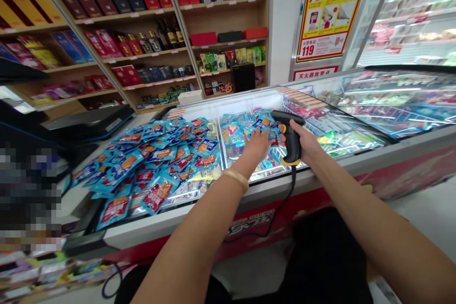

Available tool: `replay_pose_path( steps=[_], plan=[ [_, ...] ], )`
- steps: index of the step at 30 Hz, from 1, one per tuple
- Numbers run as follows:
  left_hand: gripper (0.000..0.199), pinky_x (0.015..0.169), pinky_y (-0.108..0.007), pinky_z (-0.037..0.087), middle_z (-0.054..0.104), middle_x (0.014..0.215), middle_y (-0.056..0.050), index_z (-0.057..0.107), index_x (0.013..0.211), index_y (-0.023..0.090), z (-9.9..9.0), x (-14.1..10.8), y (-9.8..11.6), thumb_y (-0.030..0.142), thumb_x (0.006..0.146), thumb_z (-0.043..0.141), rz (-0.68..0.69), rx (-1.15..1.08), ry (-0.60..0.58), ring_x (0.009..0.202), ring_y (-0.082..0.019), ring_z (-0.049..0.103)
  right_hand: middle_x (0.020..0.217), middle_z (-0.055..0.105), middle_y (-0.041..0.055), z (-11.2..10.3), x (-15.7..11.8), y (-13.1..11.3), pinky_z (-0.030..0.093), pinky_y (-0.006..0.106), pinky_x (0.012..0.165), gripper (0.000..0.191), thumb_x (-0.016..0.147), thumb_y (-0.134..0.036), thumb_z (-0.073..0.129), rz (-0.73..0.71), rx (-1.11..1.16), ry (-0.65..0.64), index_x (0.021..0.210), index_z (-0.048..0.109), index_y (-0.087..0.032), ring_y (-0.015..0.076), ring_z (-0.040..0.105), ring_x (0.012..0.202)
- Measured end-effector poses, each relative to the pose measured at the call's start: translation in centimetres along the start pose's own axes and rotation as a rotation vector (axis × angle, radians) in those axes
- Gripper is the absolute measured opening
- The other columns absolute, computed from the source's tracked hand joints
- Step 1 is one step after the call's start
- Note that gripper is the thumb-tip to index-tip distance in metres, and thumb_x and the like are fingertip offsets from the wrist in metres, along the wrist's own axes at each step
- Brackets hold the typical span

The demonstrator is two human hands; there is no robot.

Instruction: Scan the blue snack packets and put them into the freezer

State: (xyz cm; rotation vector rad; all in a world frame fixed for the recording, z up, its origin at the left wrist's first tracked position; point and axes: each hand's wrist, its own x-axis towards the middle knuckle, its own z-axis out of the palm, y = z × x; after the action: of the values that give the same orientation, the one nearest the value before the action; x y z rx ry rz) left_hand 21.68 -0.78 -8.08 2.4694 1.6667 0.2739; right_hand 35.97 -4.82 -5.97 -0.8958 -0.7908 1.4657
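In my right hand (302, 135) is a black and yellow barcode scanner (292, 140), with my fingers wrapped round its handle and its cord hanging down. My left hand (257, 145) lies with fingers stretched over a few blue snack packets (265, 120) on the freezer's glass top, just left of the scanner. Whether it grips one of them I cannot make out. Further left, a large heap of blue and red snack packets (160, 152) spreads across the glass. A gold bangle (235, 179) circles my left wrist.
The chest freezer (342, 171) runs across in front of me, with packaged goods under its glass. A dark counter device (92, 123) stands at the left. Behind are shelves (142, 47) of boxes and bottles. The scanner's cord (274, 216) loops down the freezer front.
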Motion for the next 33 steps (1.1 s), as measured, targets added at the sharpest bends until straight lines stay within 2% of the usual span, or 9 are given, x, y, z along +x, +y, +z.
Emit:
replay_pose_path(
  steps=[3,6,10,13,17,21,26,30,33],
  plan=[
    [0.057,0.116,-0.063,0.019,0.02,0.162,-0.016,0.027,0.152,0.024,-0.7,-0.8,-0.1,0.041,0.099,0.037,0.001,-0.04,0.028,0.15,-0.035,0.016,0.053,0.058,0.0008,0.3,-0.1,0.1,0.047,0.024,0.047,0.038,0.08,-0.055,0.067,0.002,-0.009,-0.027,0.071,0.057,-0.019,0.0123,0.052,0.046],
    [0.062,0.116,-0.063,0.019,0.023,0.161,-0.018,0.029,0.151,0.022,-1.9,-2.8,-1.8,0.04,0.095,0.049,0.04,-0.053,0.156,0.149,-0.035,0.019,0.054,0.058,0.0003,0.8,-0.5,0.6,0.045,0.024,0.045,0.039,0.079,-0.056,0.068,0.006,-0.011,-0.038,0.072,0.058,-0.019,0.0123,0.053,0.047],
    [0.06,0.114,-0.06,0.028,0.04,0.152,-0.018,0.039,0.145,0.022,-3.6,-7.0,-7.2,0.033,0.089,0.057,0.078,-0.074,0.342,0.143,-0.034,0.033,0.056,0.058,-0.0005,2.4,-1.4,2.1,0.041,0.022,0.044,0.04,0.078,-0.057,0.068,0.069,-0.006,-0.073,0.076,0.059,-0.018,0.0114,0.054,0.048],
    [0.06,0.111,-0.051,0.038,0.048,0.143,-0.017,0.044,0.141,0.02,-4.8,-11.5,-11.9,0.031,0.085,0.06,0.032,-0.072,0.492,0.136,-0.032,0.043,0.057,0.058,-0.0012,4.5,-2.3,3.6,0.043,0.023,0.048,0.039,0.077,-0.057,0.069,0.082,0.013,-0.183,0.078,0.059,-0.019,0.0114,0.054,0.051],
    [0.062,0.103,-0.046,0.046,0.056,0.132,-0.018,0.049,0.138,0.015,-5.7,-18.1,-15.7,0.035,0.081,0.063,-0.209,0.035,0.615,0.124,-0.032,0.054,0.058,0.057,-0.0016,7.3,-3.6,5.8,0.041,0.023,0.048,0.042,0.073,-0.059,0.071,0.126,0.049,-0.294,0.077,0.059,-0.019,0.0111,0.052,0.051],
    [0.065,0.098,-0.051,0.049,0.061,0.125,-0.018,0.054,0.135,0.017,-5.4,-22.3,-16.8,0.04,0.075,0.069,-0.451,0.123,0.524,0.116,-0.036,0.059,0.057,0.058,-0.0016,9.4,-4.5,7.4,0.041,0.023,0.051,0.046,0.068,-0.06,0.074,0.147,0.033,-0.347,0.079,0.06,-0.018,0.0112,0.052,0.051],
    [0.058,0.1,-0.05,0.047,0.064,0.121,-0.018,0.06,0.128,0.013,-4.5,-23.7,-17.7,0.039,0.076,0.065,-0.471,0.001,0.518,0.115,-0.035,0.06,0.056,0.059,-0.0007,10.8,-5.0,8.1,0.039,0.024,0.052,0.048,0.066,-0.061,0.076,0.13,-0.043,-0.407,0.078,0.06,-0.017,0.0117,0.052,0.051],
    [0.055,0.103,-0.05,0.045,0.065,0.12,-0.016,0.063,0.122,0.015,-4.4,-23.7,-17.4,0.038,0.072,0.067,-0.424,-0.179,0.697,0.115,-0.034,0.06,0.057,0.059,0.0006,10.8,-5.3,8.1,0.039,0.024,0.05,0.049,0.066,-0.062,0.076,0.122,-0.123,-0.434,0.077,0.06,-0.017,0.0115,0.051,0.052],
    [0.056,0.098,-0.048,0.05,0.065,0.123,-0.013,0.061,0.122,0.02,-4.8,-23.0,-15.9,0.045,0.073,0.067,-0.376,-0.601,0.811,0.115,-0.03,0.06,0.057,0.059,0.0003,10.7,-5.5,8.0,0.041,0.024,0.052,0.051,0.064,-0.062,0.077,0.118,-0.144,-0.456,0.076,0.061,-0.016,0.0109,0.051,0.052]
  ],
)
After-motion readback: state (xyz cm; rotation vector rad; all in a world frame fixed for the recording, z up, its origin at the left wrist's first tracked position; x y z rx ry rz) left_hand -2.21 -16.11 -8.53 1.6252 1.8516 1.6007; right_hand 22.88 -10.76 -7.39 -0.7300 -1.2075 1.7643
